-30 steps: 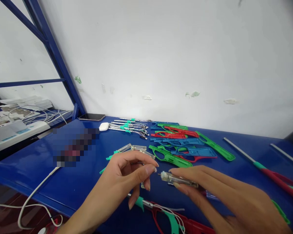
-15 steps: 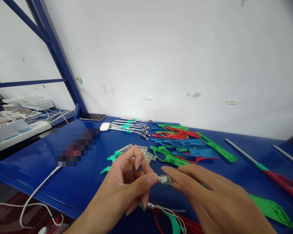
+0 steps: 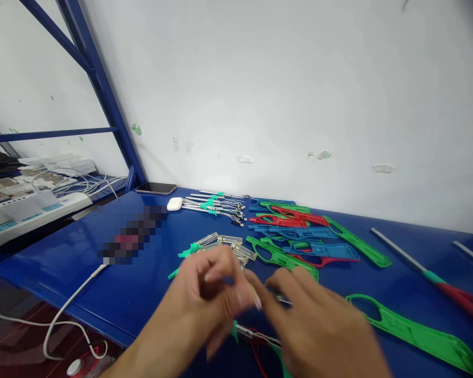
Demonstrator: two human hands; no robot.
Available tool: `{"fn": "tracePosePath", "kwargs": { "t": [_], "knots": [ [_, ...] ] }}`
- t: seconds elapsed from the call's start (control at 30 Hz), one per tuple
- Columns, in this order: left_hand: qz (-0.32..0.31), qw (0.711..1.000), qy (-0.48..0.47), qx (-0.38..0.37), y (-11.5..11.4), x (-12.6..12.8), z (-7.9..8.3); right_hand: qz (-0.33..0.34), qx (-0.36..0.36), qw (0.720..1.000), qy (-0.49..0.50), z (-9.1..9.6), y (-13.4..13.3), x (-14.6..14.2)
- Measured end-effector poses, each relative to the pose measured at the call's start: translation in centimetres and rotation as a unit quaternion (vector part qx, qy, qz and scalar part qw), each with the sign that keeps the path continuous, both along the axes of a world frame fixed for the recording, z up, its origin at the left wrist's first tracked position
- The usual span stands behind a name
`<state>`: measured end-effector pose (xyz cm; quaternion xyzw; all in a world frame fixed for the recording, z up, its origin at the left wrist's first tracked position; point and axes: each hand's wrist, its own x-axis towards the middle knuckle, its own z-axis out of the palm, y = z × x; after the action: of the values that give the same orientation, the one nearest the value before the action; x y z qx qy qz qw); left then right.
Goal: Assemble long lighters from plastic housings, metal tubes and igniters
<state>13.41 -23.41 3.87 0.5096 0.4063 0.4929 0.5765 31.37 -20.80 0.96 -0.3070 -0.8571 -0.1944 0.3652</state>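
Left hand (image 3: 199, 304) curled beside right hand (image 3: 315, 320).

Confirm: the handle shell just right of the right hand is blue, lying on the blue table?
The colour is wrong: the head view shows that handle shell is green. It lies on the blue table, just right of the right hand.

Head view: I am looking forward and steeply down from above the tabletop's (image 3: 145, 286) near edge; left hand (image 3: 210, 299) and right hand (image 3: 313, 320) are filling the close foreground, the wall (image 3: 260, 89) standing beyond the far edge.
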Motion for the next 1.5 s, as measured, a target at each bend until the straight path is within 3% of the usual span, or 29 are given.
{"fn": "tracePosePath", "kwargs": {
  "t": [0.07,0.17,0.27,0.4,0.5,0.67,0.83,1.13,1.4,1.5],
  "knots": [
    [0.0,1.0,0.003,0.009,-0.1,-0.1,0.0,0.027,-0.038,0.999,-0.013,-0.5,-0.1,-1.0],
    [0.142,0.988,-0.028,0.05,0.3,-0.9,-0.3,-0.001,-0.023,0.999,-0.044,-0.8,0.2,-0.6],
    [0.156,0.987,-0.012,0.045,0.9,-1.9,-0.5,-0.075,-0.008,0.996,-0.048,-0.5,0.7,1.2],
    [0.21,0.975,0.04,0.064,1.5,-2.5,0.4,-0.082,-0.029,0.996,-0.028,0.0,0.9,2.8],
    [0.173,0.982,0.058,0.046,1.8,-2.1,0.7,-0.043,-0.06,0.997,0.023,0.3,0.7,3.2],
    [0.08,0.995,0.056,0.016,2.0,-0.8,-0.6,0.042,-0.097,0.992,0.073,0.4,0.3,2.9],
    [0.027,0.999,0.04,-0.007,1.6,-0.2,-1.4,0.059,-0.107,0.99,0.075,0.2,0.6,2.4],
    [0.049,0.998,-0.029,-0.025,1.5,0.1,-0.8,0.045,-0.099,0.992,0.071,0.1,0.8,2.5],
    [0.054,0.998,-0.02,-0.013,1.0,0.3,-0.7,0.035,-0.087,0.994,0.052,0.2,0.8,2.8],
    [0.048,0.999,-0.011,-0.012,0.9,0.3,-0.9,0.009,-0.048,0.999,0.017,0.3,0.7,2.6]
  ]
}}
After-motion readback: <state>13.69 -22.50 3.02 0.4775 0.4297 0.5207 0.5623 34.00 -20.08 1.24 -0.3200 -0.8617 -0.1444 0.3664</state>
